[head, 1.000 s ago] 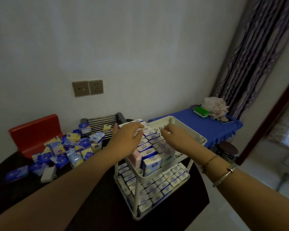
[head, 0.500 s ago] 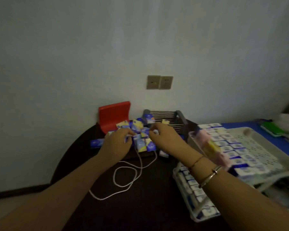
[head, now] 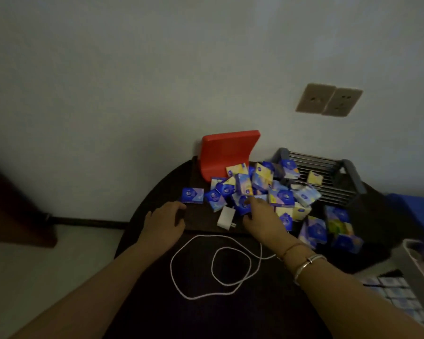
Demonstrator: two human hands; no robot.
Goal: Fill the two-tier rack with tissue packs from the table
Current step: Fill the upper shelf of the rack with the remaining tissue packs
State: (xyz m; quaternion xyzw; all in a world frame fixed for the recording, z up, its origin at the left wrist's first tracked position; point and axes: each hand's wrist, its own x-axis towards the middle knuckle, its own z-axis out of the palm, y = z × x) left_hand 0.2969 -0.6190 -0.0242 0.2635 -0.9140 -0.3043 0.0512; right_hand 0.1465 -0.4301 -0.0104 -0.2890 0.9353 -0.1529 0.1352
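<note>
Dim room: a pale wall with a double socket rises behind the dark round worktop. At the far right edge the rack shows its lower tier lined with packs, so filling looks well along, yet a loose heap of tissue packs remains by the red stand. A white cable loops nearby. Both hands are spread and empty: left hand just short of one pack, right hand touching the heap.

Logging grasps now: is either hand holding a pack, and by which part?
Left hand holds nothing, flat on the table. Right hand reaches into the packs; grip cannot be told.
</note>
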